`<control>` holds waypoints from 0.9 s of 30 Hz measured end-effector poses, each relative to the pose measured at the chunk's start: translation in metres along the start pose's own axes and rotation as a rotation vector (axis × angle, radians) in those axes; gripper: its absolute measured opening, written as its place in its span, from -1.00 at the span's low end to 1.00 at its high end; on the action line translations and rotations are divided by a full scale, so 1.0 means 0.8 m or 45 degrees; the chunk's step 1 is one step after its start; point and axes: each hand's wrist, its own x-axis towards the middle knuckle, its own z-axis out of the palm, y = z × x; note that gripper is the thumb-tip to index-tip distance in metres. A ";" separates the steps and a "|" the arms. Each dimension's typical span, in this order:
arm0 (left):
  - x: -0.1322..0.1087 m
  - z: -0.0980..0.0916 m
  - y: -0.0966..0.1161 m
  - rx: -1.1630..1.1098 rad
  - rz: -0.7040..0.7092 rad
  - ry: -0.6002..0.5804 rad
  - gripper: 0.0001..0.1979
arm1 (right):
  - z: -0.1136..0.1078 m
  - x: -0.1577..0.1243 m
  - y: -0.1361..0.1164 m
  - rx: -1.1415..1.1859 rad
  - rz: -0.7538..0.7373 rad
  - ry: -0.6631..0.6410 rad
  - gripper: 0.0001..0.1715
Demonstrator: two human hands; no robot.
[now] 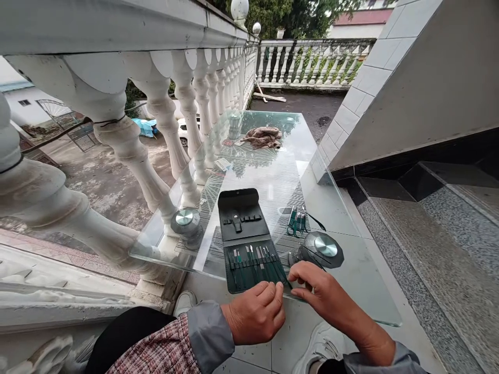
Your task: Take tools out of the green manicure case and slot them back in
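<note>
A dark green manicure case (245,240) lies unfolded on the glass table, its lower panel holding several slim tools (255,264) in loops. The loops on its upper panel are mostly bare. My left hand (257,312) is closed at the case's near edge, fingertips pinched together; whatever they hold is hidden. Beside the case's near right corner is my right hand (322,292), its thumb and forefinger apart and the other fingers curled, with nothing visible between them. Green-handled scissors (295,231) and nail clippers (300,221) lie right of the case.
Under the glass tabletop (351,249) are round metal-capped supports, one at right (325,245) and one at left (185,217). A crumpled brown cloth (263,137) and a small card (223,164) lie farther back. A white balustrade (161,111) borders the left; stone steps (429,234) rise at right.
</note>
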 end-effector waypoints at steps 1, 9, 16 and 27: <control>0.000 0.000 0.000 0.003 0.000 0.001 -0.79 | 0.000 0.000 0.000 -0.009 -0.009 0.021 -0.86; 0.004 -0.002 -0.002 0.007 -0.017 0.065 -0.79 | 0.021 0.007 0.004 -0.056 -0.081 0.189 -0.88; 0.002 0.000 0.001 0.021 -0.024 0.059 -0.79 | 0.013 0.008 0.005 0.082 0.008 0.084 -0.90; 0.005 -0.001 0.000 0.012 -0.041 0.104 -0.80 | 0.012 0.014 -0.014 0.152 0.332 -0.008 -0.91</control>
